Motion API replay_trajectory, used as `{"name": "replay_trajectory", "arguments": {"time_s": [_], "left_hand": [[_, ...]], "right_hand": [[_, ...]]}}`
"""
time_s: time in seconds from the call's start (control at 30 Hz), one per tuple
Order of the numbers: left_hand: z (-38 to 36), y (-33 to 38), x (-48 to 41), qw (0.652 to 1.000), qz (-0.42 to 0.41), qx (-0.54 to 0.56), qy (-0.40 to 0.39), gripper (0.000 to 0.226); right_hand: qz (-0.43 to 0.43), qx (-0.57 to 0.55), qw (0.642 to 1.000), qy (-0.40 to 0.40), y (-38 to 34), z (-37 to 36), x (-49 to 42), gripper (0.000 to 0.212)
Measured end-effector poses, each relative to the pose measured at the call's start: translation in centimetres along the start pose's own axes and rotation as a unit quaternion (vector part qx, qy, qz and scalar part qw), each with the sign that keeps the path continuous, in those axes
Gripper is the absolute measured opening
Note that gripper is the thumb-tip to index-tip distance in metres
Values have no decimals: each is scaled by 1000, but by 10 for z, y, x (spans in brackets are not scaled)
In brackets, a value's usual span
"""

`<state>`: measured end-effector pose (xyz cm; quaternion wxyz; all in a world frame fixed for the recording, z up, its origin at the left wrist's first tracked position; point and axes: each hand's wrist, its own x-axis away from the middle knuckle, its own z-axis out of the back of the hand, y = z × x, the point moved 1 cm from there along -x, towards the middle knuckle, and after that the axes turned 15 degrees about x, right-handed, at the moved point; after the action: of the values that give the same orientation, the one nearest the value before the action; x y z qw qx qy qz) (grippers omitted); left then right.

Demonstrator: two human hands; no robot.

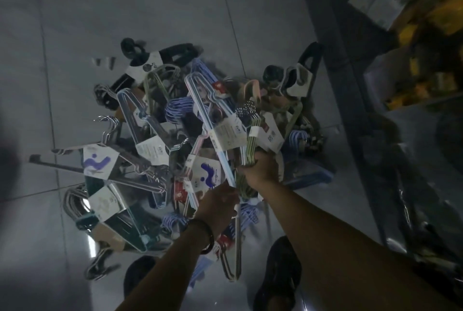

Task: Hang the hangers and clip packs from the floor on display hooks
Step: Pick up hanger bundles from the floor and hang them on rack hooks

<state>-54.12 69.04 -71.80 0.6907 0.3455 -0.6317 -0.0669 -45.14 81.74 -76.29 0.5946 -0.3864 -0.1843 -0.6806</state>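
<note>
Here, the left hand (217,202) pinches the pale blue bundled hanger pack (213,120) at its lower end, and the right hand (260,168) is closed around the olive-green hanger bundle (253,145), presumably to lift both clear of the tangled pile (140,135) on the grey tiled floor (125,10).

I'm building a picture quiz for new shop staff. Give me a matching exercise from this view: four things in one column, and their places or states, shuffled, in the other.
Things:
1. left hand
2. right hand
3. black bracelet
4. black hanger pack

Places or states:
A. at the far edge of the pile
B. closed on the light blue hanger bundle
C. around the left wrist
D. closed on the green hanger bundle

Pairs: 1-B, 2-D, 3-C, 4-A
</note>
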Motion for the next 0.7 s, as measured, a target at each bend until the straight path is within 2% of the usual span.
{"name": "replay_trajectory", "arguments": {"time_s": [0.17, 0.3, 0.4, 0.5, 0.53, 0.6, 0.7], "left_hand": [[-4, 10, -7, 989, 63, 126, 31, 15], [-9, 22, 4, 963, 88, 253, 31, 17], [-11, 34, 16, 960, 60, 274, 5, 17], [-7, 48, 25, 952, -1, 304, -34, 49], [-5, 54, 26, 946, -25, 320, -41, 53], [-1, 64, 27, 942, -63, 326, -36, 45], [10, 59, 20, 935, -95, 342, 13, 31]], "right_hand": [[14, -40, 999, 32, 2, 15, 24, 34], [100, -75, 991, 45, 20, 27, 52, 25], [165, -70, 982, 56, 27, 44, 81, 27], [224, -46, 972, 60, 28, 49, 116, 36], [241, -37, 968, 52, 26, 46, 126, 38], [283, -13, 958, 39, 21, 33, 140, 38], [361, 32, 932, -1, 13, 21, 148, 33]]}}
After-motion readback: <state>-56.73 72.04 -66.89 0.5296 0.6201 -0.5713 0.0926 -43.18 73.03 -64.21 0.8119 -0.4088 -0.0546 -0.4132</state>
